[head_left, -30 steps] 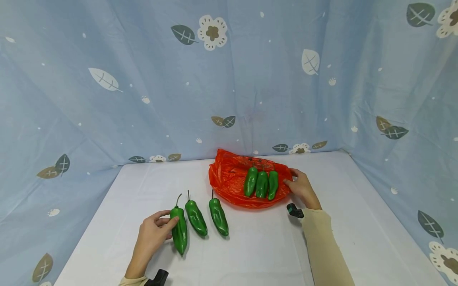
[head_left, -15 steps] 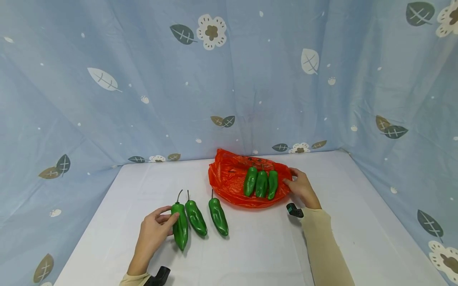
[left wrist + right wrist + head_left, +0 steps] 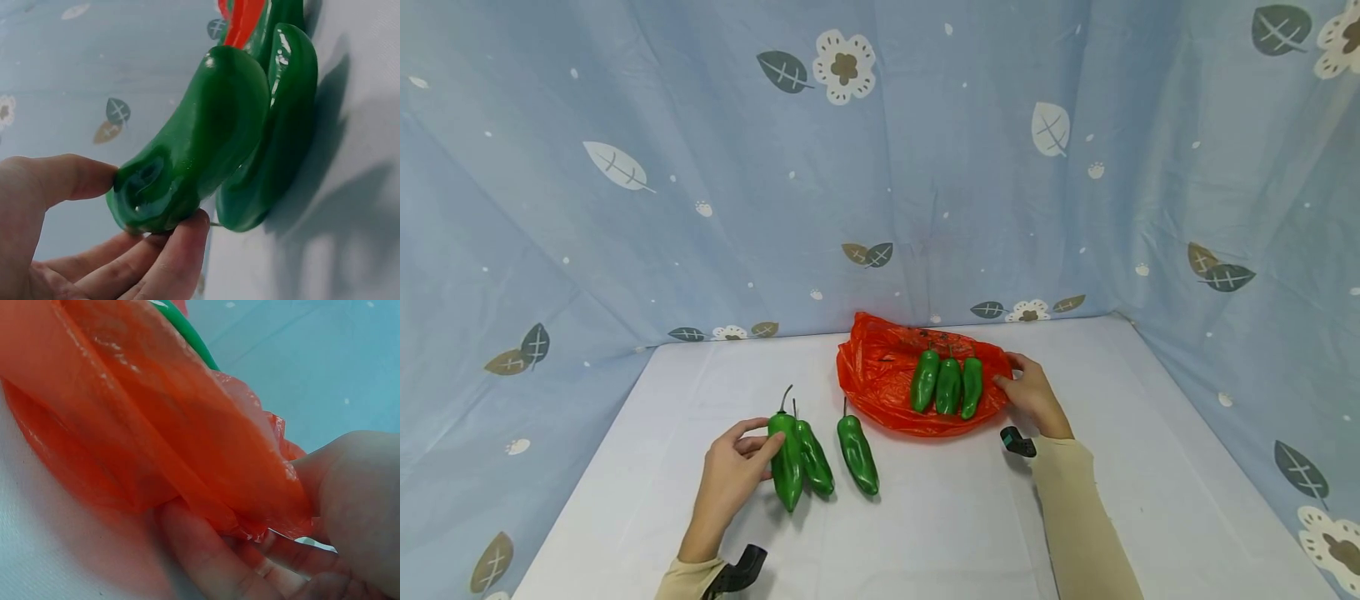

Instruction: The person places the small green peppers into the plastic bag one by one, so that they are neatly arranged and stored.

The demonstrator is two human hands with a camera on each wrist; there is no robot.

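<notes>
My left hand [image 3: 732, 477] pinches a long green chili pepper [image 3: 787, 475] between thumb and fingers near its stem end. In the left wrist view that pepper [image 3: 212, 125] is raised, overlapping a second green pepper [image 3: 294, 94] behind it. On the table this second pepper [image 3: 817, 467] lies just right of the held one, and a third pepper [image 3: 857, 457] lies farther right. My right hand [image 3: 1036, 395] grips the right edge of a red plastic bag [image 3: 876, 379]. Fingers are partly hidden under the bag's film [image 3: 162, 437]. Three green peppers [image 3: 948, 388] lie side by side on the bag.
A white cloth covers the table [image 3: 940, 517]. Behind and beside it hangs a blue curtain [image 3: 730, 217] with leaf and flower prints. Black wrist cameras are strapped near the left sleeve [image 3: 688, 577] and right sleeve [image 3: 1075, 500].
My left hand has moved right and away from me with the pepper, which now partly covers the second pepper. The right hand and bag stay in place.
</notes>
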